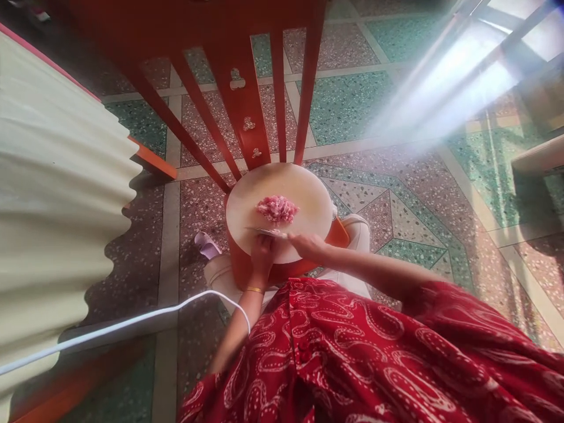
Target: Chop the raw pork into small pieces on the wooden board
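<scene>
A round pale cutting board point(244, 197) lies on the seat of a red-brown wooden chair. Near its middle is a heap of chopped pink raw meat point(277, 209). Just on the near side of the heap, a knife point(268, 232) points left, its blade low over the board. My right hand point(306, 245) is closed around the knife's handle. Close against the blade, at the board's near edge, is my left hand point(263, 249), with its fingers curled in. Whatever those fingers hold is hidden by the hand and the blade.
The slatted chair back point(242, 100) rises beyond the board. A white cable point(145, 317) crosses from the left to my left forearm. A pale ruffled cloth point(66, 194) hangs at left. Purple footwear point(207, 245) shows beside the chair on the patterned stone floor point(352, 106).
</scene>
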`<action>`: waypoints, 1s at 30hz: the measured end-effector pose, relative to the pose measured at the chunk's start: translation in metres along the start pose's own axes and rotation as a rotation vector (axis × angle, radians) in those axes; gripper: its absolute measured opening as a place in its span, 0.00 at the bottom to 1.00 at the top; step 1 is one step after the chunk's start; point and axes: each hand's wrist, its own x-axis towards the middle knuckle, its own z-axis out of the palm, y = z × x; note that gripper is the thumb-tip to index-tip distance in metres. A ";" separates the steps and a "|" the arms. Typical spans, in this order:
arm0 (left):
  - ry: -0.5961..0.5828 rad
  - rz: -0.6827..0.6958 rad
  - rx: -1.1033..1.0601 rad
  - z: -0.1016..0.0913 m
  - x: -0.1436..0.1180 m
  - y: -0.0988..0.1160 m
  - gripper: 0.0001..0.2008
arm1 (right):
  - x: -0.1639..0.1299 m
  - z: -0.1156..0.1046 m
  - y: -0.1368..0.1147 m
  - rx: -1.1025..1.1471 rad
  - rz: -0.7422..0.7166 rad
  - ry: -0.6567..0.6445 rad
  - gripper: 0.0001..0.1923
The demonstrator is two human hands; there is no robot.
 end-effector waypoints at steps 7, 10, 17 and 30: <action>0.007 0.028 0.000 0.003 0.002 -0.003 0.12 | 0.016 -0.002 -0.011 0.009 -0.073 0.073 0.18; 0.006 0.058 0.006 -0.001 0.003 -0.003 0.13 | 0.035 -0.009 -0.027 0.020 -0.122 0.112 0.16; 0.054 0.041 -0.091 -0.013 -0.003 0.002 0.13 | -0.005 -0.012 0.017 -0.057 0.042 0.078 0.18; -0.012 0.040 0.014 -0.007 -0.001 0.000 0.11 | 0.004 -0.010 -0.014 0.020 -0.036 0.043 0.14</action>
